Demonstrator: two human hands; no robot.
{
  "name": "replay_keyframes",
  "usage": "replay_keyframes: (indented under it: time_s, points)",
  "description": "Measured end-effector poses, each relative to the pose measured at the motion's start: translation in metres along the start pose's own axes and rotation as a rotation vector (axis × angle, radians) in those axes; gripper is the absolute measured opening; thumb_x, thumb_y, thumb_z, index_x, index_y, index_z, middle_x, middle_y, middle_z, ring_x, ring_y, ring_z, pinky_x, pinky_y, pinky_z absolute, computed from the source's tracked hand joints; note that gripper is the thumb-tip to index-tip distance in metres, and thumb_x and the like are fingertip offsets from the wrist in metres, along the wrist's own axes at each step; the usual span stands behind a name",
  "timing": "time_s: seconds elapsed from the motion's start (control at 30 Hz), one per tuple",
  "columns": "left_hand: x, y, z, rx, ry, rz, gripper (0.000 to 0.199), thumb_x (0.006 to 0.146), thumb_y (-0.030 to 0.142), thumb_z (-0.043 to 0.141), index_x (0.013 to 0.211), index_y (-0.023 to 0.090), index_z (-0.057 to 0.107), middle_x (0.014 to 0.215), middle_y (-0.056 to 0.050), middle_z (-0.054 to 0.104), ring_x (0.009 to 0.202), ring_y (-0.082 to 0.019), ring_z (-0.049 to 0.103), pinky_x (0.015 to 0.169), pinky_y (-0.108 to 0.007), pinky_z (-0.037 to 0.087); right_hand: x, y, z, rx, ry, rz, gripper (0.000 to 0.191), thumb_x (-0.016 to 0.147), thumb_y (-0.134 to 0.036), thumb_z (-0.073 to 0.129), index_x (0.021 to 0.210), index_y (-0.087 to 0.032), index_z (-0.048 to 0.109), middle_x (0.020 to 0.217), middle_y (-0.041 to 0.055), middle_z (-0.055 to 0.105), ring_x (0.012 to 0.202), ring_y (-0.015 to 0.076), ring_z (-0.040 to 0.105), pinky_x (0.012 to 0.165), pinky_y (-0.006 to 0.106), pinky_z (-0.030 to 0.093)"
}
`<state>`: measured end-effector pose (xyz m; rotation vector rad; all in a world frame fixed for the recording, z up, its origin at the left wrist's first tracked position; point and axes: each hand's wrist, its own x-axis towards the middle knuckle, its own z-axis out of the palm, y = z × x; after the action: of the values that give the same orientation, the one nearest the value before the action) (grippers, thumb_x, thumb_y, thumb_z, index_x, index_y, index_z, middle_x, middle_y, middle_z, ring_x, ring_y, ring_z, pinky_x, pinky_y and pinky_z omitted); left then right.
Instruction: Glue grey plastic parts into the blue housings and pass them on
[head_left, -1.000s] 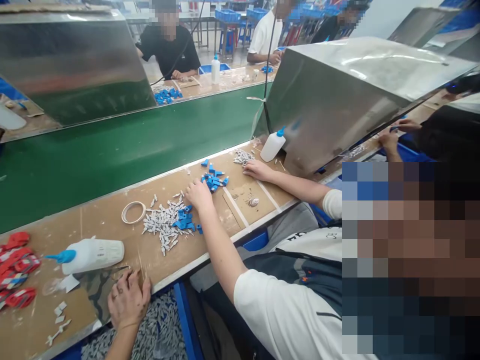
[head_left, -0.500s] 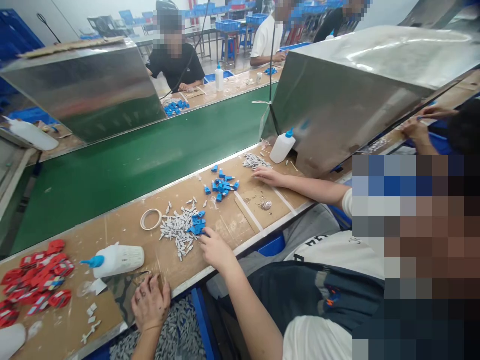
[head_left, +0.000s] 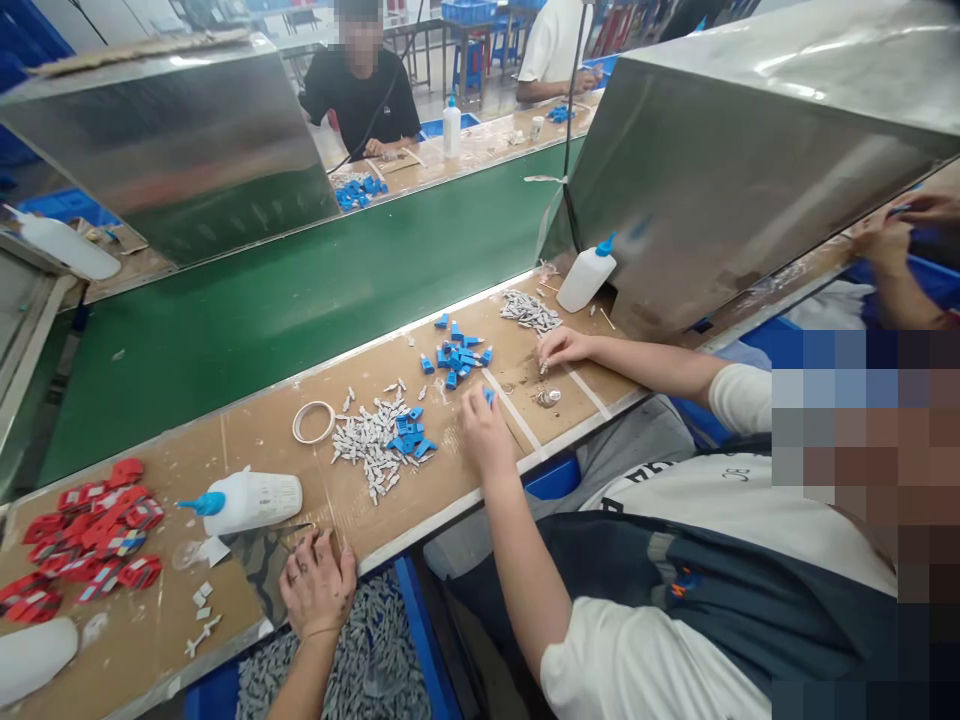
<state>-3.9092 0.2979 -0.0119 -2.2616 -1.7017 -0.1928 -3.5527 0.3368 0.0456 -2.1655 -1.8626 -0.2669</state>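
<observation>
My left hand (head_left: 319, 585) lies palm down at the near edge of the workbench (head_left: 420, 520), fingers apart, beside a camouflage-patterned cloth (head_left: 262, 565). Nothing shows in its grasp. Just above it, a white bottle with a blue nozzle (head_left: 259, 500) rests on its side. To the left is a heap of red parts (head_left: 97, 530), with a few small white pieces (head_left: 202, 600) between the heap and the hand. Under the bench edge sits a blue bin (head_left: 427, 630) full of small grey parts (head_left: 337, 660). My right hand is out of view.
A co-worker's hand (head_left: 487, 435) holds a blue part; the other (head_left: 562, 348) pinches a small piece. Near them lie grey parts (head_left: 371, 445), blue parts (head_left: 457, 355) and a tape roll (head_left: 313, 423). Behind run a green belt (head_left: 300, 300) and metal hoods (head_left: 720, 190). People sit opposite.
The view has shifted slightly. The co-worker's nearer hand has moved right from the blue parts on the grey pile and lifted a blue part. My left hand remains on the bench edge.
</observation>
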Motion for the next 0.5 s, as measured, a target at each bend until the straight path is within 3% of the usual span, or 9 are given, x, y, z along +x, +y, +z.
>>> replay_keyframes:
  time_s: [0.07,0.13,0.2,0.3,0.4,0.5]
  points:
    - [0.000,0.000,0.000,0.002,0.004,0.004,0.043,0.097,0.041,0.044,0.122,0.010,0.062,0.128,-0.018,0.059,0.111,-0.035,0.054,0.094,-0.046,0.041,0.029,0.024,-0.003,-0.208,0.061,0.046,0.048,0.096,-0.002,0.029,0.129,-0.013,0.062,0.131,0.0220,0.058,0.139,0.0329,0.044,0.105,0.053,0.048]
    - [0.001,0.000,0.000,0.014,0.002,0.009,0.044,0.098,0.041,0.043,0.123,0.010,0.061,0.129,-0.019,0.058,0.111,-0.035,0.054,0.094,-0.046,0.041,0.059,0.048,-0.001,-0.395,0.113,0.085,0.046,0.096,-0.002,0.030,0.125,-0.015,0.063,0.125,0.0168,0.060,0.134,0.0260,0.051,0.103,0.044,0.051]
    - [0.001,0.000,0.000,0.026,-0.002,0.013,0.044,0.098,0.042,0.042,0.123,0.010,0.061,0.130,-0.019,0.058,0.111,-0.035,0.054,0.094,-0.047,0.041,0.084,0.069,0.006,-0.558,0.155,0.119,0.038,0.099,-0.007,0.034,0.119,-0.016,0.064,0.116,0.0114,0.064,0.125,0.0192,0.057,0.101,0.036,0.053]
    - [0.001,0.000,-0.001,0.024,-0.003,0.015,0.044,0.098,0.041,0.042,0.122,0.010,0.061,0.130,-0.019,0.057,0.111,-0.035,0.054,0.095,-0.047,0.041,0.105,0.087,0.023,-0.732,0.197,0.170,0.017,0.100,-0.014,0.051,0.108,-0.013,0.067,0.100,0.0055,0.068,0.102,0.0164,0.067,0.088,0.032,0.059]
    - [0.001,0.000,-0.002,0.017,-0.011,0.016,0.045,0.097,0.041,0.043,0.122,0.010,0.061,0.131,-0.019,0.057,0.111,-0.035,0.053,0.095,-0.047,0.041,0.107,0.090,0.041,-0.759,0.236,0.217,0.012,0.095,-0.021,0.066,0.102,-0.012,0.067,0.096,0.0032,0.070,0.084,0.0146,0.069,0.074,0.031,0.061]
    - [0.001,0.000,-0.002,0.010,-0.043,0.007,0.045,0.097,0.041,0.042,0.122,0.009,0.062,0.130,-0.019,0.058,0.111,-0.035,0.053,0.095,-0.048,0.040,0.102,0.085,0.055,-0.584,0.264,0.248,0.016,0.096,-0.025,0.065,0.108,-0.014,0.066,0.104,0.0048,0.069,0.088,0.0158,0.068,0.076,0.032,0.060]
